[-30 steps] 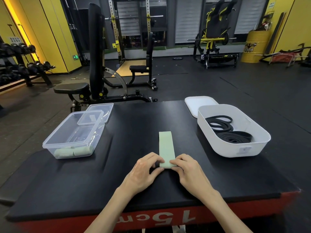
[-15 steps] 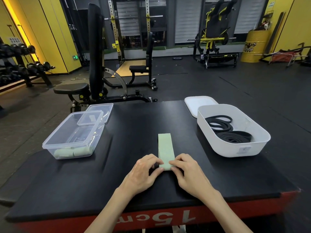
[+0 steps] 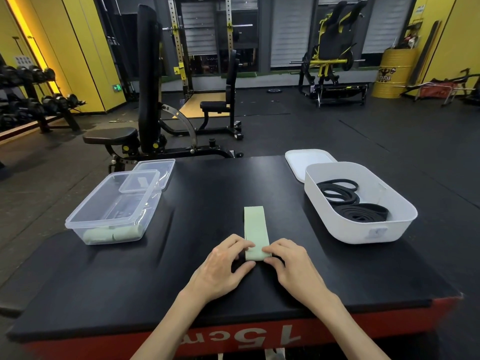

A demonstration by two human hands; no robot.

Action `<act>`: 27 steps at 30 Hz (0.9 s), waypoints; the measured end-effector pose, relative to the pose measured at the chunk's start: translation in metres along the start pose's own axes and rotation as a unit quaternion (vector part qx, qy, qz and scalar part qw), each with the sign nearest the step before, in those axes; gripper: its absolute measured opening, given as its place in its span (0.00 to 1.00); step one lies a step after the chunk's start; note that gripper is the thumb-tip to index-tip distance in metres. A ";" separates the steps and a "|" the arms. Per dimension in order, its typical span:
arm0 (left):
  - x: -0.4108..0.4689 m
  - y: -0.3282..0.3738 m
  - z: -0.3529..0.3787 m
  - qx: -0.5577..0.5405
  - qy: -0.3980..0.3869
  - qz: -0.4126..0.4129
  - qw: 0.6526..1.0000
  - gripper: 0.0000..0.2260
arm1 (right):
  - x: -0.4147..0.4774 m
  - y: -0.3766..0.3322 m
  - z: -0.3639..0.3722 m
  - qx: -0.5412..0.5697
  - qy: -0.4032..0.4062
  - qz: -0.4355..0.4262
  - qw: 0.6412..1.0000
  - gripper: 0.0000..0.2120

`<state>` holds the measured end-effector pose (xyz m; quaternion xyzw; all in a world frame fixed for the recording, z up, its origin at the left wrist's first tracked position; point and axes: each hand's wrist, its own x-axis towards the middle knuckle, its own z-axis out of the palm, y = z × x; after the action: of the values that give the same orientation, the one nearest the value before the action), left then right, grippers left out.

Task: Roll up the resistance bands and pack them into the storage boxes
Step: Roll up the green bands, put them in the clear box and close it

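Band lies lengthwise up frame center; L hand & R hand pinch its lower rolled end, equally near.

- A black tabletop with a red front edge, printed with "15cm" that read upside down, filled the foreground.
- Just beyond the tabletop's far left corner stood a black adjustable bench, its backrest upright.
- Well to the left of the tabletop, a dumbbell rack held rows of dark dumbbells against a yellow wall.
- Far behind the tabletop rose a power rack with a second seat in front of it.
- Beyond the tabletop's far right corner, well apart, sat a yellow-framed machine and a yellow barrel.
- A small weight plate lay on the dark floor behind the tabletop.
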<state>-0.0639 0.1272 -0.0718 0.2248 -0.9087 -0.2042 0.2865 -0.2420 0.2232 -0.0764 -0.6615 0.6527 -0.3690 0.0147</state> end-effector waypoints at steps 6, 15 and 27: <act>0.003 0.000 0.000 -0.007 0.007 0.007 1.000 0.09 | 0.001 -0.001 0.000 0.003 -0.003 -0.001 1.000 0.09; 0.004 -0.004 0.001 -0.018 0.003 -0.009 1.000 0.09 | -0.001 -0.003 0.000 -0.010 0.006 0.000 1.000 0.09; 0.001 0.000 -0.003 -0.028 0.007 -0.010 1.000 0.06 | -0.007 -0.005 -0.004 -0.011 -0.006 -0.004 1.000 0.10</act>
<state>-0.0626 0.1260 -0.0694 0.2270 -0.8984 -0.2309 0.2967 -0.2390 0.2319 -0.0747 -0.6663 0.6541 -0.3578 0.0102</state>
